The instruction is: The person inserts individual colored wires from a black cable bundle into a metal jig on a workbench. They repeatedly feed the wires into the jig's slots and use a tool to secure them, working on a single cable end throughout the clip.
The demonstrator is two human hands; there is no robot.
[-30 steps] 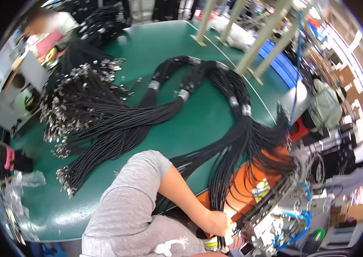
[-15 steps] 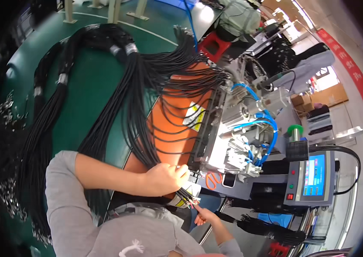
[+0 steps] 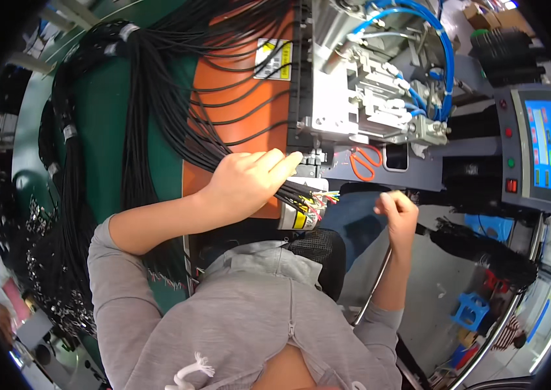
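Black cables are gripped by the left hand, which is clamped around a cluster of them. They are led in from above and to the left of that hand, over a green bench, and are passed out beneath its fingers to the right, where coloured wire tips are left bare. The thumb is hidden, so its exact placing cannot be told. The right hand is held well apart, to the right of the tips, with its fingers curled; nothing is seen in it, and whether the fingers are fully pressed together cannot be told.

Up and to the right of the left hand, single cables are arced over an orange plate toward a metal machine. Well above and to its left, the bundle is bound by a silver band.

Each cable is judged light, springy and smooth-jacketed, but a notable drag is to be expected from the whole bundle. Strands may be slipped past one another if loosely held. The tips are judged fragile and easily bent or splayed; hold is best taken on the black jackets, just behind the bare wires, with the fingers wrapped around the full cluster.
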